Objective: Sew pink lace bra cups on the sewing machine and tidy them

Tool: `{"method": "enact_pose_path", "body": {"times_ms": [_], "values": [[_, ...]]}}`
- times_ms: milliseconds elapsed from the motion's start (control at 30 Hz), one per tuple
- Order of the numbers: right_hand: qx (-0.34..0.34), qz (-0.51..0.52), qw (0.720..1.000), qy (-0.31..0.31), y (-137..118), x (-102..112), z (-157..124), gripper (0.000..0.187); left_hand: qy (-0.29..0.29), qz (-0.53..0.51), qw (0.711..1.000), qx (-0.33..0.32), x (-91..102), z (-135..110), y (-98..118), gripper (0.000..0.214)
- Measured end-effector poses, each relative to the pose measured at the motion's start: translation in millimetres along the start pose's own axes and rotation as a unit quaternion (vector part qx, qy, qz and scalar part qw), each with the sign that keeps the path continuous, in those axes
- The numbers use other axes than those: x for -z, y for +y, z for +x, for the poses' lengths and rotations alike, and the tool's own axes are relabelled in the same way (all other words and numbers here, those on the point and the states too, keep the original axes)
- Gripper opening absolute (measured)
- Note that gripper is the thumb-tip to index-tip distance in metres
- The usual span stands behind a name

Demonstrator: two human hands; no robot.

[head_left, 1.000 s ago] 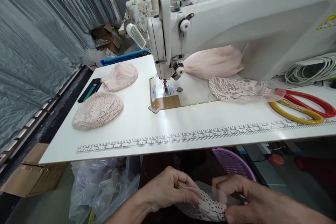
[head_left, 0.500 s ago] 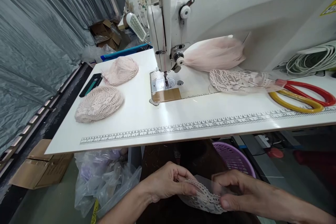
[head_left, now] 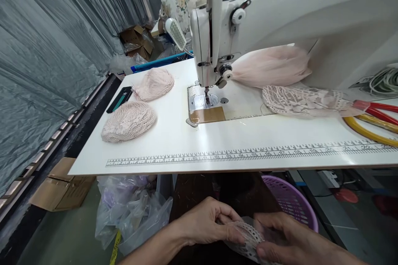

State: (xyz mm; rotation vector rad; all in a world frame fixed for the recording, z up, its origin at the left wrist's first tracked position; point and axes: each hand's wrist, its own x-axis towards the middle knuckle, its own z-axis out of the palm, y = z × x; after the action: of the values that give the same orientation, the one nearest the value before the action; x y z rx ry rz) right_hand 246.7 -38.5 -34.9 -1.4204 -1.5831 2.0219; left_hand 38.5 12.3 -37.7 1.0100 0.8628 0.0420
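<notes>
Both your left hand (head_left: 207, 223) and right hand (head_left: 286, 236) pinch the lace (head_left: 251, 234); fingertips (head_left: 261, 250) have drawn closer, leaving a shorter working span between.

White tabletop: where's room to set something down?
Bare between the pale-pink lace pieces and the silver needle plate, and below that plate, above the printed black ruler. Crowded right: sheer pink fabric, patterned lace, red-and-yellow scissors.

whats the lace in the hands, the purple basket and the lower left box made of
Lace: matt thread, fibre unclear, with openwork holes beside sheer mesh. Basket: likely plastic, smooth, slightly shiny, with regular moulded holes. Box: apparently cardboard, matt brown with creased flaps.
</notes>
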Motion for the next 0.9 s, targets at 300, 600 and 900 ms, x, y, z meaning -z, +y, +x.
{"method": "enact_pose_path", "body": {"times_ms": [300, 600, 900], "values": [[0.015, 0.029, 0.999, -0.010, 17, 7, -2, 0.034, 0.048, 0.047, 0.998, 0.002, 2.0, -3, 0, 0.044], [0.027, 0.064, 0.997, -0.028, 12, 4, -2, 0.035, 0.066, 0.140, 0.986, -0.053, -6.0, -10, 6, 0.023], [0.010, 0.022, 0.999, 0.035, 18, 1, -4, 0.031, 0.081, 0.165, 0.980, -0.075, -13.3, -15, 10, 0.035]]}}
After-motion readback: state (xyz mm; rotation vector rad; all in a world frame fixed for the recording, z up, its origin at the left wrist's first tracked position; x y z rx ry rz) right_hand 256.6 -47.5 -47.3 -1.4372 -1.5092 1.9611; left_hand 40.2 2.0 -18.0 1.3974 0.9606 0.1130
